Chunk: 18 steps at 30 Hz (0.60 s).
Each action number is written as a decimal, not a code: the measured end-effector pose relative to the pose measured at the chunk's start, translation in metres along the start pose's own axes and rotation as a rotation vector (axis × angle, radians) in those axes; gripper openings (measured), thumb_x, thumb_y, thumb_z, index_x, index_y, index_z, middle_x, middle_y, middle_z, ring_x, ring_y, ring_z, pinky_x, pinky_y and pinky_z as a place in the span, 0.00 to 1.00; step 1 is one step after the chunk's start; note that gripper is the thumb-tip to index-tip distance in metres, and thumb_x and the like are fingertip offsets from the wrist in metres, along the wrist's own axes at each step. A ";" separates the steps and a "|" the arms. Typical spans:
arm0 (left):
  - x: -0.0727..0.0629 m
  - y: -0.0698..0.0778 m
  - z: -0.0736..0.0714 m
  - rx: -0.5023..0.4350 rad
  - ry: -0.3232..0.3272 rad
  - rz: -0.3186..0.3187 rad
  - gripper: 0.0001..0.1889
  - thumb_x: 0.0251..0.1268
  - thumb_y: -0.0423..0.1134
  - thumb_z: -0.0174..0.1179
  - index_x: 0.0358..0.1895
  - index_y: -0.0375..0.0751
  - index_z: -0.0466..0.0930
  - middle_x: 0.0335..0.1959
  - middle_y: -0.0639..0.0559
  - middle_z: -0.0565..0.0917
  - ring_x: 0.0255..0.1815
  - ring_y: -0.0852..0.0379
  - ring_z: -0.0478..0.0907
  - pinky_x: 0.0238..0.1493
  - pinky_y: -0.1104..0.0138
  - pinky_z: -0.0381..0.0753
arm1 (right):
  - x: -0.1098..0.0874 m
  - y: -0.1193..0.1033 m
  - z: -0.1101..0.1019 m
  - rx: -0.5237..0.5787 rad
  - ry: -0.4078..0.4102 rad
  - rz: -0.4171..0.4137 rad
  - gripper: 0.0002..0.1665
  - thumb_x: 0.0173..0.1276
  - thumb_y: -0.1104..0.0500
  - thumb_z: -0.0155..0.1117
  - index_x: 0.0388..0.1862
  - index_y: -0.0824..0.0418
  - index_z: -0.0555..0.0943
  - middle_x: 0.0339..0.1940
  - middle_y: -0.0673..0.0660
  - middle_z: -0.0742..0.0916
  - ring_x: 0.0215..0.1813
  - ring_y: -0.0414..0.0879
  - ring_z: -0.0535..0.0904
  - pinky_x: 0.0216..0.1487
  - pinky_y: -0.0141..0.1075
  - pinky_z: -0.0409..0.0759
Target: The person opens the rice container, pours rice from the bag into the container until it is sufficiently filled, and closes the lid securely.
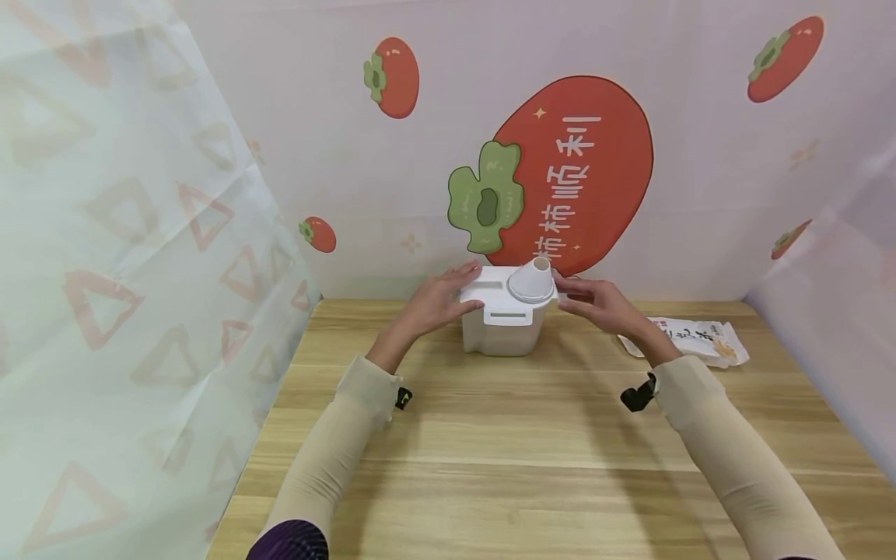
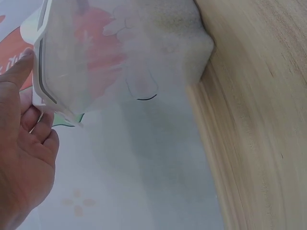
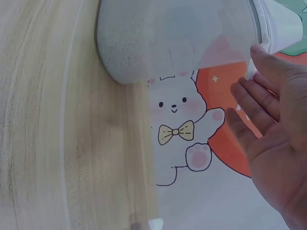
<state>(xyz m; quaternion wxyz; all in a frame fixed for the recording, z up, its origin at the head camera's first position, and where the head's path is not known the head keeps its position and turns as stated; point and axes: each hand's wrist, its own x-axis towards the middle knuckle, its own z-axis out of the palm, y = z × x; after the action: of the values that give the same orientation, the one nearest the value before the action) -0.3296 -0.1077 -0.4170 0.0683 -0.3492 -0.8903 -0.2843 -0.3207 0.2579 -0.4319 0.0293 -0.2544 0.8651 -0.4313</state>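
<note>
A translucent white storage container stands on the table near the back wall, with a pale grainy layer inside at its bottom. Its white lid is seated on top and carries a cone-shaped spout toward the right; a slotted latch hangs at the front. My left hand grips the left end of the lid, thumb at the front and fingers toward the back. At the right end, my right hand holds the lid's edge between thumb and fingers, beside the spout.
A white printed packet lies flat at the back right of the wooden table, behind my right forearm. Cloth-covered walls with persimmon prints rise at the back and both sides. A black strap hangs at the right wrist.
</note>
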 end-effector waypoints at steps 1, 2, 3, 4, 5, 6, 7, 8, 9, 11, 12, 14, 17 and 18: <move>0.000 0.000 0.000 0.004 -0.001 0.003 0.39 0.73 0.52 0.69 0.81 0.41 0.66 0.83 0.50 0.65 0.80 0.39 0.66 0.83 0.55 0.61 | 0.000 0.000 0.000 0.003 0.001 -0.003 0.33 0.77 0.61 0.69 0.78 0.65 0.73 0.74 0.66 0.80 0.72 0.64 0.78 0.67 0.45 0.79; 0.000 0.000 0.001 0.008 -0.001 0.005 0.39 0.73 0.52 0.69 0.81 0.41 0.65 0.83 0.51 0.64 0.80 0.39 0.66 0.82 0.55 0.61 | 0.001 0.001 0.001 0.013 0.001 -0.007 0.33 0.77 0.61 0.69 0.78 0.65 0.73 0.73 0.67 0.80 0.71 0.64 0.79 0.66 0.42 0.81; 0.000 0.000 0.001 0.010 0.000 0.007 0.40 0.73 0.52 0.69 0.81 0.41 0.65 0.83 0.51 0.64 0.80 0.38 0.67 0.82 0.55 0.62 | 0.001 0.002 0.001 0.023 0.003 -0.008 0.33 0.76 0.61 0.69 0.77 0.65 0.74 0.73 0.67 0.81 0.71 0.64 0.80 0.64 0.39 0.82; 0.000 0.000 0.001 0.010 0.001 0.010 0.40 0.73 0.52 0.69 0.81 0.41 0.64 0.83 0.51 0.64 0.80 0.39 0.67 0.82 0.54 0.63 | 0.002 0.003 0.001 0.035 0.003 -0.007 0.33 0.76 0.62 0.69 0.77 0.66 0.74 0.72 0.67 0.81 0.70 0.64 0.80 0.62 0.36 0.83; 0.000 0.000 0.001 0.006 0.003 0.011 0.40 0.73 0.52 0.69 0.81 0.41 0.64 0.83 0.51 0.64 0.80 0.40 0.66 0.81 0.55 0.64 | 0.002 0.003 0.002 0.044 0.004 -0.005 0.33 0.76 0.62 0.69 0.77 0.66 0.74 0.72 0.67 0.81 0.69 0.64 0.81 0.60 0.32 0.84; 0.000 -0.001 0.002 0.002 0.006 0.012 0.40 0.73 0.52 0.69 0.81 0.41 0.64 0.83 0.51 0.64 0.80 0.41 0.66 0.81 0.55 0.65 | 0.003 0.004 0.002 0.053 0.007 -0.004 0.33 0.76 0.62 0.69 0.77 0.66 0.74 0.71 0.68 0.82 0.68 0.64 0.82 0.58 0.30 0.84; 0.000 -0.001 0.002 -0.005 0.010 0.014 0.40 0.73 0.51 0.69 0.81 0.41 0.64 0.83 0.51 0.64 0.80 0.43 0.66 0.81 0.56 0.65 | 0.003 0.005 0.002 0.064 0.011 -0.003 0.33 0.76 0.62 0.70 0.77 0.66 0.74 0.71 0.68 0.82 0.67 0.64 0.82 0.57 0.27 0.84; 0.000 -0.002 0.003 -0.009 0.014 0.014 0.40 0.73 0.51 0.69 0.81 0.40 0.64 0.83 0.50 0.64 0.81 0.44 0.66 0.80 0.56 0.66 | 0.004 0.005 0.003 0.075 0.015 -0.002 0.33 0.75 0.63 0.70 0.77 0.67 0.74 0.71 0.68 0.82 0.67 0.64 0.82 0.56 0.26 0.84; 0.000 -0.002 0.003 -0.017 0.017 0.016 0.40 0.73 0.51 0.69 0.81 0.40 0.64 0.83 0.49 0.64 0.81 0.45 0.65 0.80 0.56 0.66 | 0.004 0.005 0.003 0.081 0.020 -0.002 0.33 0.75 0.63 0.70 0.77 0.67 0.74 0.70 0.68 0.82 0.66 0.64 0.82 0.55 0.25 0.84; 0.001 -0.003 0.004 -0.027 0.022 0.018 0.40 0.73 0.50 0.70 0.81 0.40 0.64 0.83 0.49 0.65 0.81 0.47 0.65 0.80 0.57 0.66 | 0.004 0.006 0.003 0.087 0.032 -0.002 0.33 0.75 0.63 0.70 0.76 0.67 0.75 0.69 0.68 0.83 0.66 0.64 0.83 0.54 0.25 0.84; 0.001 -0.003 0.004 -0.030 0.025 0.021 0.40 0.72 0.50 0.70 0.81 0.40 0.64 0.83 0.49 0.65 0.81 0.47 0.65 0.80 0.57 0.67 | 0.005 0.006 0.004 0.092 0.038 0.000 0.32 0.75 0.63 0.70 0.76 0.67 0.75 0.68 0.68 0.84 0.65 0.64 0.83 0.54 0.25 0.84; 0.001 -0.004 0.005 -0.039 0.030 0.027 0.40 0.72 0.50 0.71 0.80 0.39 0.65 0.82 0.48 0.65 0.81 0.47 0.66 0.80 0.57 0.67 | 0.005 0.007 0.005 0.101 0.047 0.009 0.32 0.74 0.63 0.71 0.75 0.66 0.76 0.67 0.68 0.84 0.64 0.62 0.84 0.54 0.26 0.84; 0.001 -0.006 0.006 -0.052 0.039 0.039 0.40 0.71 0.48 0.72 0.80 0.37 0.66 0.82 0.48 0.65 0.80 0.46 0.66 0.79 0.57 0.67 | 0.005 0.010 0.008 0.135 0.060 0.029 0.31 0.74 0.63 0.71 0.74 0.65 0.77 0.67 0.68 0.84 0.64 0.55 0.86 0.53 0.26 0.85; 0.001 -0.006 0.006 -0.058 0.044 0.042 0.40 0.70 0.47 0.72 0.79 0.36 0.66 0.82 0.47 0.66 0.80 0.46 0.66 0.79 0.56 0.68 | 0.006 0.011 0.009 0.148 0.066 0.032 0.31 0.74 0.63 0.71 0.74 0.65 0.77 0.67 0.68 0.84 0.63 0.51 0.86 0.53 0.27 0.85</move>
<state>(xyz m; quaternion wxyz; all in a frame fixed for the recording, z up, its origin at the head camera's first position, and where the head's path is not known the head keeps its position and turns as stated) -0.3337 -0.1074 -0.4249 0.0839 -0.3632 -0.8725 -0.3160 -0.3274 0.2538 -0.4451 0.0265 -0.2235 0.8352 -0.5018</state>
